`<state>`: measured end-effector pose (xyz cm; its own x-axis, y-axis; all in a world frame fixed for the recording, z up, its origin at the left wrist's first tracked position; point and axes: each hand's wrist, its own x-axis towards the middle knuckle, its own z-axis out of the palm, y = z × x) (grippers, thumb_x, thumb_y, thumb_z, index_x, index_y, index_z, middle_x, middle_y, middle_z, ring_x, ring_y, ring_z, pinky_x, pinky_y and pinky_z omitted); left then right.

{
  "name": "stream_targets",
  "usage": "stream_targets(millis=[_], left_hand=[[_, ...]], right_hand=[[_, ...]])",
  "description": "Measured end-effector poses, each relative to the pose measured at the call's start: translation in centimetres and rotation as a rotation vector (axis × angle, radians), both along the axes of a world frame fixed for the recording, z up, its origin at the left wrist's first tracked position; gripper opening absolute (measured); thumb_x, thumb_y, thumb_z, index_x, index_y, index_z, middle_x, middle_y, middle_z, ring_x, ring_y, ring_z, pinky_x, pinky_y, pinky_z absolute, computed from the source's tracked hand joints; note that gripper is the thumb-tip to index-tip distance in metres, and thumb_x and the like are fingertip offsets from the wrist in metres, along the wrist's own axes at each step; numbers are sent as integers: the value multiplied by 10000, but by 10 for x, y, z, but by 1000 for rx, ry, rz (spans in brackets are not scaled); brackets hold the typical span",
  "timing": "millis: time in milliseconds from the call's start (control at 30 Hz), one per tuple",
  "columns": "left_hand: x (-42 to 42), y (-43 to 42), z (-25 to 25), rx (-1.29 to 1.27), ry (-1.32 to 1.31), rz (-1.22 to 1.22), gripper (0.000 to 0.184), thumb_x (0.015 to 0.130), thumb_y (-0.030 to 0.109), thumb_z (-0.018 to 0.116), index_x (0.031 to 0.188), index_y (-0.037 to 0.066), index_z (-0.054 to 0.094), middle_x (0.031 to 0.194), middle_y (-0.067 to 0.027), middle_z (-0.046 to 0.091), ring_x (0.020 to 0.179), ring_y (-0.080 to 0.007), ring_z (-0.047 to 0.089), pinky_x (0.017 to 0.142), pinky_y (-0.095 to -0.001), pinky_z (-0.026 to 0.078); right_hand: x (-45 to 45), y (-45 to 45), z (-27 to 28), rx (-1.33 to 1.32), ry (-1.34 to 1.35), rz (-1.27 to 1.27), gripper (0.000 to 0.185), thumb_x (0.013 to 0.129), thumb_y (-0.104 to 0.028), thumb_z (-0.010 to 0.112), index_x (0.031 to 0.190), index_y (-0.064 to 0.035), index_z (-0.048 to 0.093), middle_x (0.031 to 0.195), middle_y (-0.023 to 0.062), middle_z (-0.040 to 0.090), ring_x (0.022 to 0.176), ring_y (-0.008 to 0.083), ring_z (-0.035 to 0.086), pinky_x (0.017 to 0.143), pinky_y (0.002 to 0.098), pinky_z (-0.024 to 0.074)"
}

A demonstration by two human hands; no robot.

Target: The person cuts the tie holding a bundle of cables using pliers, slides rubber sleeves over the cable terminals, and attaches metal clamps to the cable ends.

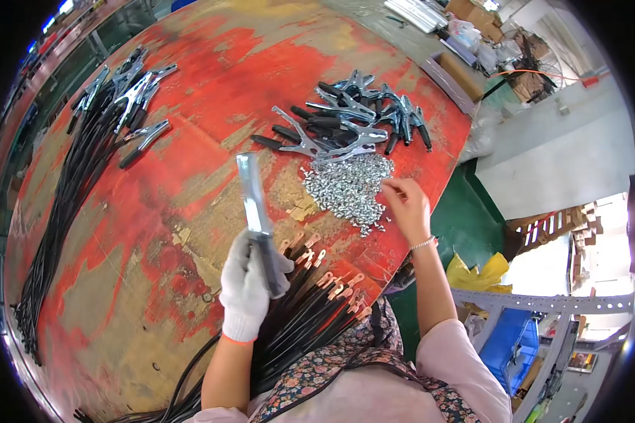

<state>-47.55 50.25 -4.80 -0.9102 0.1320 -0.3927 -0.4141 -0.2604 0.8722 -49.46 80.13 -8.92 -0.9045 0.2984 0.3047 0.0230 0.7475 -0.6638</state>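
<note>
In a white glove, my left hand (245, 285) is closed around the dark handle of a metal clamp (252, 201), which stands up with its shiny end pointing away from me. My bare right hand (409, 204) is at the right edge of a pile of small silver screws (349, 190), thumb and fingertips pinched together; whatever they hold is too small to make out. Black cables (296, 342) with copper ring lugs (335, 287) lie between my arms, close to my body. Beyond the screws rests a heap of metal clamps with black handles (353, 116).
A long bundle of black cables (67, 183) with clamps at its far end lies on the left of the worn red table (197, 127). An open cardboard box (455, 79) sits at the far right edge. Past the right edge are a yellow bag (480, 273) and a blue bin (509, 342).
</note>
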Motion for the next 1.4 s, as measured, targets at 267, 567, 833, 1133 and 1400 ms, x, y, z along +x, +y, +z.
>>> stream_targets(millis=[267, 567, 833, 1133, 1400], left_hand=[[-2, -2, -7, 168, 1, 3, 552, 911, 341, 567, 1292, -35, 432, 688, -81, 619, 451, -104, 515, 383, -220, 318], [-1, -1, -10, 114, 42, -34, 472, 911, 220, 506, 1311, -12, 414, 712, -118, 633, 442, -118, 526, 378, -222, 343], [0, -2, -11, -23, 0, -119, 359, 956, 193, 436, 1277, 34, 427, 815, -110, 640, 614, -139, 603, 529, -244, 475], [0, -5, 9, -167, 17, -175, 364, 911, 136, 462, 1251, 5, 474, 852, -41, 603, 704, -72, 566, 608, -234, 478], [2, -2, 0, -113, 32, -122, 326, 915, 96, 467, 1228, 10, 495, 805, -22, 585, 619, -61, 528, 565, -224, 465]], right_hand=[[-4, 37, -22, 221, -216, -83, 164, 778, -221, 704, 890, -101, 706, 829, 51, 636, 742, 173, 633, 658, 298, 495], [-12, 39, -21, 257, -256, -63, 163, 749, -209, 732, 861, -94, 708, 791, 39, 635, 700, 143, 630, 624, 277, 495], [1, -68, 37, -64, 65, 217, 136, 691, -36, 739, 816, -56, 690, 779, 56, 631, 678, 145, 611, 604, 259, 480], [-7, -145, 40, 26, 254, 538, 219, 605, -21, 788, 802, -48, 696, 767, 71, 620, 646, 178, 586, 572, 262, 455], [-12, -151, 40, 18, 310, 577, 229, 594, -51, 801, 797, -92, 703, 714, 52, 618, 618, 209, 598, 537, 303, 466]])
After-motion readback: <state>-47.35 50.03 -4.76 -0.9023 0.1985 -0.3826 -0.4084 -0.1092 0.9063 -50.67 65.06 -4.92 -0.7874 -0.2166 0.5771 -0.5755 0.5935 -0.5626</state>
